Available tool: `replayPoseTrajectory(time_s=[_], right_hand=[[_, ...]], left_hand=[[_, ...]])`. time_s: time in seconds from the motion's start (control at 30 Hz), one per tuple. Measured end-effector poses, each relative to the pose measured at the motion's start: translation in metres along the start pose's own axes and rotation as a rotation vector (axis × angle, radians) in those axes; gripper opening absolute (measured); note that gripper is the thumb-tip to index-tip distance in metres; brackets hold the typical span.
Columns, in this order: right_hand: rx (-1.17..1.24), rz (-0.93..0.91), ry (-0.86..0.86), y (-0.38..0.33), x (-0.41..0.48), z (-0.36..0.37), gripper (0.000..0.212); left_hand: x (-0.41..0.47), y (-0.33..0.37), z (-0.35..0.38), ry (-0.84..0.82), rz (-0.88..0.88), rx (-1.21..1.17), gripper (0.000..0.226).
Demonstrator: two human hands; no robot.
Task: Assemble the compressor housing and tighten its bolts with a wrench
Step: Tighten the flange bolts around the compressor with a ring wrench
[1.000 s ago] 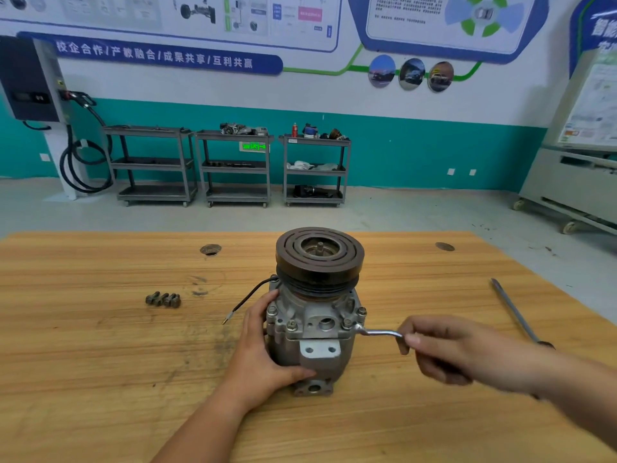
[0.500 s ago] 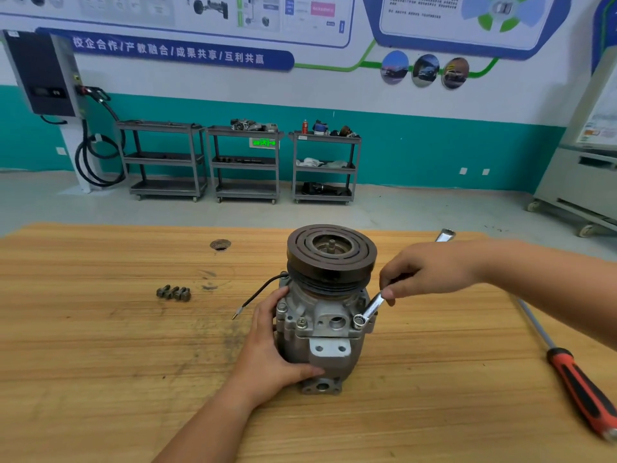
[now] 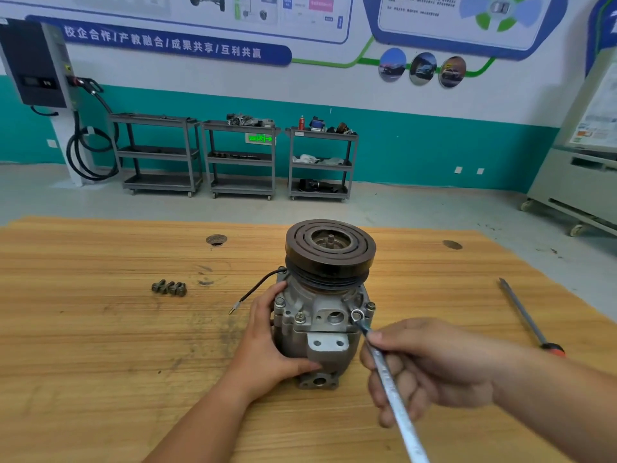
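Observation:
A grey metal compressor (image 3: 317,329) stands upright on the wooden table (image 3: 100,379), its black pulley (image 3: 330,248) on top. My left hand (image 3: 267,349) grips the housing's left and front side. My right hand (image 3: 430,365) holds a silver ring wrench (image 3: 387,382); its ring end sits on a bolt (image 3: 357,315) at the housing's front right flange, and the handle points back toward me. Other bolts (image 3: 299,317) stand in the flange. A black wire (image 3: 257,289) trails from the compressor to the left.
Several loose bolts (image 3: 169,288) lie on the table to the left. A screwdriver with a red handle (image 3: 527,315) lies at the right edge. Two round holes (image 3: 216,240) mark the tabletop's far side. Grey shelf carts (image 3: 240,158) stand by the far wall.
My right hand has swung the wrench round the bolt from the far right side to the near side, so the handle now points toward me. My left hand keeps its grip on the housing.

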State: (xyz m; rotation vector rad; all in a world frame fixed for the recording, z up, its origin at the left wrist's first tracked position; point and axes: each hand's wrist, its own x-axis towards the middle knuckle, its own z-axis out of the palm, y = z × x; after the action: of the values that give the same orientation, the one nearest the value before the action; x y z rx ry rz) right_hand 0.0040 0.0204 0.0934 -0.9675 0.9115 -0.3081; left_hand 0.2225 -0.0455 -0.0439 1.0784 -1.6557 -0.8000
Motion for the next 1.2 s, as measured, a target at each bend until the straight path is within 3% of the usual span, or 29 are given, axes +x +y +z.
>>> replayPoseTrajectory(time_s=[0.1,0.27,0.47,0.57,0.7,0.77,0.87,0.93,1.03,1.1,1.2], right_hand=[[0.303,-0.183,0.144,0.017,0.012,0.028,0.030],[0.801,-0.456,0.202,0.019,0.030,0.062,0.036],[0.820,-0.658,0.197,0.017,0.043,0.088,0.019],[0.732,-0.626,0.146,0.032,0.037,0.094,0.030],[0.682,-0.435,0.256,0.066,0.025,0.070,0.022],[0.538,-0.346,0.412,0.087,0.022,0.043,0.022],[0.199,-0.359,0.554,0.092,0.007,0.010,0.027],[-0.166,-0.431,0.653,0.080,-0.006,-0.011,0.032],[-0.896,-0.597,0.815,0.043,-0.022,-0.039,0.034],[-1.296,-0.658,0.778,0.012,-0.023,-0.049,0.034],[-1.750,-0.527,0.652,-0.029,-0.011,-0.058,0.044]], left_hand=[[-0.001,0.000,0.000,0.014,0.013,0.003,0.116],[-0.002,0.002,0.002,0.013,0.018,-0.031,0.113],[0.001,0.005,0.005,0.001,0.014,0.061,0.098],[-0.001,0.009,0.005,0.080,-0.029,-0.037,0.078],[-0.003,0.008,-0.001,0.002,-0.001,0.001,0.111],[-0.003,0.008,-0.002,-0.016,-0.010,0.006,0.114],[-0.002,0.007,-0.001,-0.007,-0.031,0.012,0.115],[-0.002,0.007,-0.002,-0.009,-0.035,0.012,0.116],[-0.003,0.007,-0.002,-0.010,-0.032,0.007,0.116],[-0.003,0.008,-0.002,-0.009,-0.031,0.007,0.116],[-0.003,0.008,-0.001,-0.002,-0.021,0.003,0.116]])
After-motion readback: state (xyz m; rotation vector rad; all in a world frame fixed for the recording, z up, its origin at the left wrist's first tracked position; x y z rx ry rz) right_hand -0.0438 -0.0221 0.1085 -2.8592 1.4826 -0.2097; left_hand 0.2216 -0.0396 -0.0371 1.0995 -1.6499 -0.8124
